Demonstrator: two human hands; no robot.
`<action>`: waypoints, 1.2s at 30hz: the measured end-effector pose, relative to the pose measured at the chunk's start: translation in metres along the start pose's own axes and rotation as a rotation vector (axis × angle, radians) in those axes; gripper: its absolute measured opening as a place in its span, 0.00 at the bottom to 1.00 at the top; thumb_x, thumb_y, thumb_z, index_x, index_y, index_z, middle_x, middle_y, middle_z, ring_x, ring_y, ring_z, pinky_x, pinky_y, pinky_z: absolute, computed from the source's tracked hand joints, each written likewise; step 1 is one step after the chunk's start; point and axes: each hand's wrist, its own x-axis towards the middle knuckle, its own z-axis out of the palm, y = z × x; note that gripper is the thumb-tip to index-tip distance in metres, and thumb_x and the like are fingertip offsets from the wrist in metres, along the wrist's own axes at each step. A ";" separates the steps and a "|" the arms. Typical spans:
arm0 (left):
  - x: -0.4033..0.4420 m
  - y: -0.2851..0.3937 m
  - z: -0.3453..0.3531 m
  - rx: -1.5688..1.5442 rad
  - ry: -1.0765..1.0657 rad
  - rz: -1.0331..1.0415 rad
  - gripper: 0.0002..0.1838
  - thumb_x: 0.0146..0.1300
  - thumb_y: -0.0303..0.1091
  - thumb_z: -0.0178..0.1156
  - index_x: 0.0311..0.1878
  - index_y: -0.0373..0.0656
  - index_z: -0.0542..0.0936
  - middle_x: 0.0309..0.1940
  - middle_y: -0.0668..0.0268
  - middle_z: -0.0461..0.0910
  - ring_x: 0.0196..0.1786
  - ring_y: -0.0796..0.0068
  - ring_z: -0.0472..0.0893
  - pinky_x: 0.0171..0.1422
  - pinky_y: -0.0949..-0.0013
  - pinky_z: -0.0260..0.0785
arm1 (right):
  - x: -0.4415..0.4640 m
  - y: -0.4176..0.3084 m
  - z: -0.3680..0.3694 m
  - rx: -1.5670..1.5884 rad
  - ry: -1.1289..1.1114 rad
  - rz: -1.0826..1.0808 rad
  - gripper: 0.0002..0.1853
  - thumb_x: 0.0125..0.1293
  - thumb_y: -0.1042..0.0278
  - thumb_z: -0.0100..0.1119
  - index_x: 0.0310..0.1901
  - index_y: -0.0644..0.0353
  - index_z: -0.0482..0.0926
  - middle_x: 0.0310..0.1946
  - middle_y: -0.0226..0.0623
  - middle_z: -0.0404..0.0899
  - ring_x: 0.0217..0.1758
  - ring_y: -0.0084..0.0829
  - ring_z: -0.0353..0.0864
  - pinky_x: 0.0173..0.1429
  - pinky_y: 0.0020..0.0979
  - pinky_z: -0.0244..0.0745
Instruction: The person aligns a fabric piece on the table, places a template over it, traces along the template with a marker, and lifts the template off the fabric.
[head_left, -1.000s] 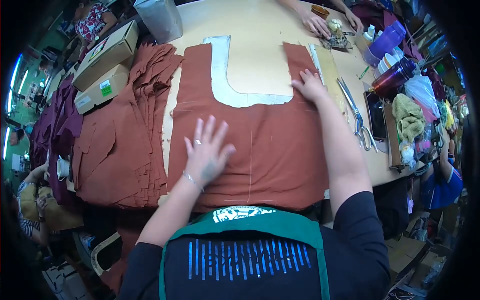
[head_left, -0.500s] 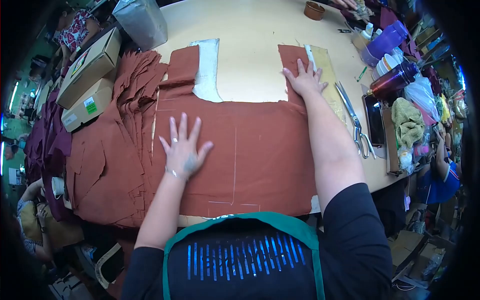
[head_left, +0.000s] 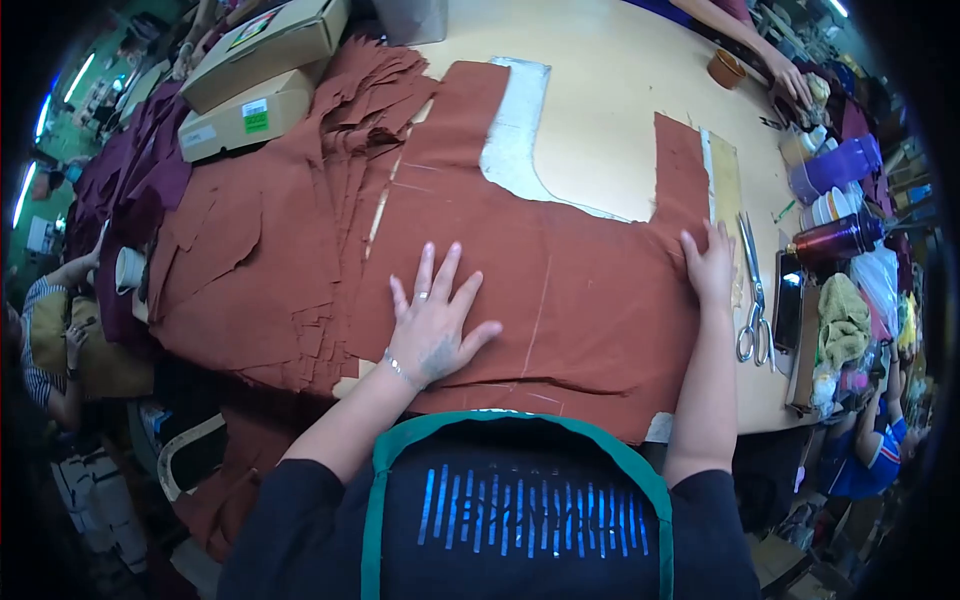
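Note:
A rust-brown fabric piece (head_left: 600, 290) lies over the table with thin white marking lines and a crease near its lower edge. My left hand (head_left: 437, 325) rests on it left of the middle, fingers spread and flat. At the fabric's right edge is my right hand (head_left: 711, 265), fingers stretched and partly bent over the cloth, holding nothing that I can see. A white card pattern (head_left: 512, 140) shows from under the fabric's upper left strip. A yellowish card (head_left: 726, 180) lies beyond the right strip. Scissors (head_left: 754, 300) lie right of my right hand.
Stacked rust-brown cut pieces (head_left: 250, 270) cover the left side, with cardboard boxes (head_left: 245, 115) behind them. On the right are a phone (head_left: 788, 300), a dark red flask (head_left: 838, 236), a purple cup (head_left: 840, 165) and a green cloth (head_left: 843, 320). A co-worker's hand (head_left: 790, 80) reaches in at the top right.
My right hand has come down from the upper right strip to the fabric's right edge. The folded upper left strip now lies flat. A crease has appeared near the lower edge. The view has shifted.

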 end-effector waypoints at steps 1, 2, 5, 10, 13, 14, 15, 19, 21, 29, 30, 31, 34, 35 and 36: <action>0.009 -0.003 -0.001 -0.031 0.070 -0.002 0.32 0.54 0.54 0.50 0.59 0.45 0.62 0.65 0.58 0.47 0.68 0.54 0.42 0.59 0.34 0.42 | -0.013 -0.004 -0.003 -0.061 0.006 -0.001 0.27 0.56 0.49 0.53 0.55 0.53 0.66 0.61 0.43 0.57 0.66 0.49 0.47 0.60 0.62 0.44; 0.019 -0.005 -0.001 -0.064 0.139 0.000 0.31 0.55 0.53 0.50 0.58 0.44 0.63 0.64 0.58 0.49 0.68 0.54 0.44 0.59 0.35 0.43 | -0.023 -0.005 -0.004 -0.053 0.031 -0.018 0.27 0.56 0.50 0.53 0.55 0.53 0.66 0.61 0.42 0.56 0.66 0.49 0.47 0.60 0.62 0.44; 0.060 -0.007 0.002 -0.139 0.225 -0.034 0.28 0.58 0.50 0.48 0.57 0.42 0.63 0.63 0.59 0.53 0.67 0.55 0.48 0.60 0.40 0.47 | -0.044 -0.010 -0.007 -0.044 0.042 -0.043 0.27 0.57 0.49 0.52 0.56 0.51 0.65 0.62 0.40 0.54 0.68 0.47 0.43 0.59 0.63 0.42; 0.062 0.008 0.029 0.043 0.177 0.018 0.34 0.57 0.55 0.46 0.62 0.46 0.57 0.64 0.56 0.49 0.67 0.53 0.46 0.61 0.40 0.45 | -0.053 -0.014 -0.004 -0.163 -0.131 -0.003 0.32 0.58 0.40 0.44 0.61 0.45 0.57 0.65 0.38 0.48 0.68 0.46 0.39 0.60 0.63 0.40; 0.054 0.008 0.030 0.095 0.124 0.012 0.36 0.56 0.57 0.47 0.64 0.48 0.54 0.65 0.56 0.46 0.67 0.53 0.44 0.61 0.38 0.43 | -0.045 -0.009 -0.009 -0.149 -0.107 0.076 0.32 0.58 0.41 0.44 0.61 0.45 0.56 0.64 0.39 0.49 0.68 0.46 0.41 0.60 0.62 0.40; 0.052 0.009 0.033 0.071 0.155 0.005 0.36 0.55 0.55 0.49 0.64 0.50 0.53 0.66 0.57 0.45 0.68 0.52 0.42 0.60 0.35 0.43 | -0.040 -0.005 -0.004 -0.129 -0.042 0.108 0.31 0.57 0.42 0.45 0.61 0.46 0.58 0.63 0.39 0.52 0.67 0.47 0.44 0.60 0.62 0.41; 0.050 0.014 0.028 0.072 0.178 -0.013 0.36 0.55 0.54 0.50 0.64 0.51 0.54 0.66 0.57 0.45 0.68 0.51 0.41 0.59 0.34 0.42 | -0.041 0.006 -0.002 -0.109 0.024 0.134 0.31 0.57 0.43 0.47 0.60 0.47 0.59 0.62 0.40 0.54 0.66 0.47 0.47 0.60 0.61 0.42; 0.026 0.043 0.014 -0.010 0.132 0.214 0.35 0.53 0.53 0.53 0.62 0.51 0.58 0.66 0.58 0.45 0.68 0.50 0.38 0.57 0.30 0.40 | -0.049 0.066 -0.021 -0.009 0.357 0.131 0.22 0.54 0.55 0.56 0.48 0.57 0.71 0.46 0.36 0.72 0.52 0.43 0.66 0.54 0.47 0.59; 0.013 0.064 0.013 -0.035 0.004 0.420 0.34 0.52 0.57 0.52 0.60 0.53 0.62 0.66 0.60 0.46 0.68 0.52 0.39 0.58 0.31 0.39 | -0.063 0.082 -0.039 -0.091 0.300 0.268 0.20 0.54 0.55 0.55 0.46 0.57 0.72 0.44 0.38 0.72 0.50 0.42 0.67 0.52 0.46 0.61; 0.038 0.077 0.022 0.006 -0.162 0.485 0.34 0.51 0.59 0.51 0.62 0.59 0.60 0.66 0.65 0.46 0.68 0.58 0.42 0.61 0.35 0.39 | -0.085 0.113 -0.038 -0.174 0.291 0.353 0.15 0.56 0.57 0.53 0.44 0.51 0.75 0.40 0.40 0.72 0.47 0.43 0.69 0.48 0.44 0.65; 0.041 0.075 0.022 0.021 -0.155 0.473 0.35 0.51 0.59 0.51 0.62 0.60 0.60 0.66 0.65 0.46 0.68 0.59 0.42 0.61 0.35 0.39 | -0.084 0.112 -0.039 -0.175 0.268 0.387 0.15 0.56 0.57 0.53 0.44 0.51 0.75 0.41 0.40 0.72 0.48 0.43 0.69 0.48 0.44 0.65; 0.042 0.073 0.023 0.028 -0.153 0.475 0.35 0.51 0.59 0.51 0.62 0.60 0.60 0.66 0.65 0.46 0.68 0.59 0.42 0.61 0.36 0.39 | -0.083 0.114 -0.041 -0.163 0.238 0.374 0.15 0.55 0.59 0.54 0.44 0.52 0.74 0.40 0.41 0.71 0.48 0.43 0.68 0.48 0.45 0.65; 0.041 0.069 0.024 0.047 -0.140 0.475 0.35 0.50 0.60 0.51 0.62 0.61 0.60 0.66 0.66 0.46 0.68 0.60 0.42 0.62 0.37 0.39 | -0.090 0.112 -0.056 -0.124 0.165 0.277 0.14 0.55 0.64 0.54 0.44 0.54 0.74 0.39 0.42 0.71 0.48 0.43 0.68 0.48 0.45 0.65; 0.041 0.068 0.025 0.054 -0.132 0.477 0.35 0.50 0.61 0.50 0.62 0.61 0.60 0.66 0.66 0.47 0.68 0.61 0.43 0.62 0.37 0.39 | -0.092 0.113 -0.055 -0.130 0.176 0.289 0.14 0.54 0.65 0.54 0.43 0.54 0.75 0.39 0.42 0.71 0.48 0.43 0.69 0.48 0.45 0.65; 0.041 0.068 0.025 0.061 -0.122 0.481 0.35 0.50 0.62 0.50 0.61 0.62 0.60 0.66 0.66 0.47 0.68 0.61 0.43 0.62 0.37 0.39 | -0.093 0.113 -0.054 -0.139 0.189 0.302 0.13 0.54 0.66 0.54 0.43 0.55 0.75 0.38 0.42 0.71 0.48 0.43 0.69 0.48 0.45 0.66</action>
